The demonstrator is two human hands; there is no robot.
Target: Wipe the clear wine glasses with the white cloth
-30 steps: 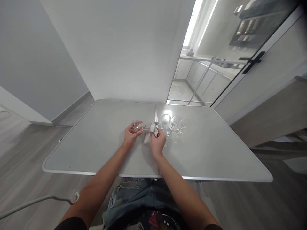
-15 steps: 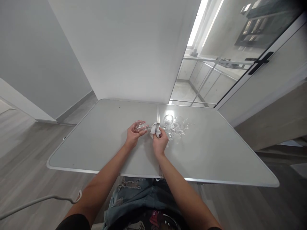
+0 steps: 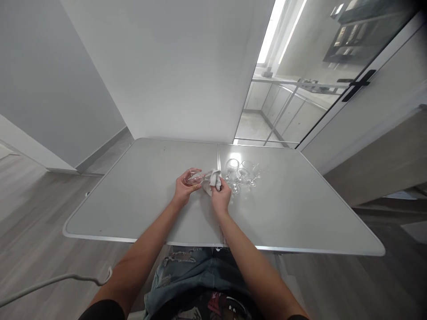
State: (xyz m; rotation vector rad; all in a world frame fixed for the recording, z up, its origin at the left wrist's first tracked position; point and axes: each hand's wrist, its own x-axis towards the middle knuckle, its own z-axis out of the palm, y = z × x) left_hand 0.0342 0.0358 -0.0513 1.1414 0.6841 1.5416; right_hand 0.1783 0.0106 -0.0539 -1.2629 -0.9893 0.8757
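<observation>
My left hand [image 3: 183, 190] grips the bowl of a clear wine glass [image 3: 193, 178] that lies on its side above the grey table [image 3: 133, 200]. My right hand [image 3: 220, 197] holds a small white cloth [image 3: 212, 180] bunched around the stem end of that glass. Both hands hover over the table's middle, close together. Just right of my right hand, three more clear wine glasses [image 3: 242, 172] stand upright in a tight group.
A white wall panel stands behind the table's far edge. A glass door with a black handle [image 3: 356, 84] is at the right. A white cable [image 3: 56, 280] hangs low at the left, near the table's front edge.
The hands stay in place. The cloth in my right hand has shifted a little along the glass, towards the bowl. The view has swayed slightly.
</observation>
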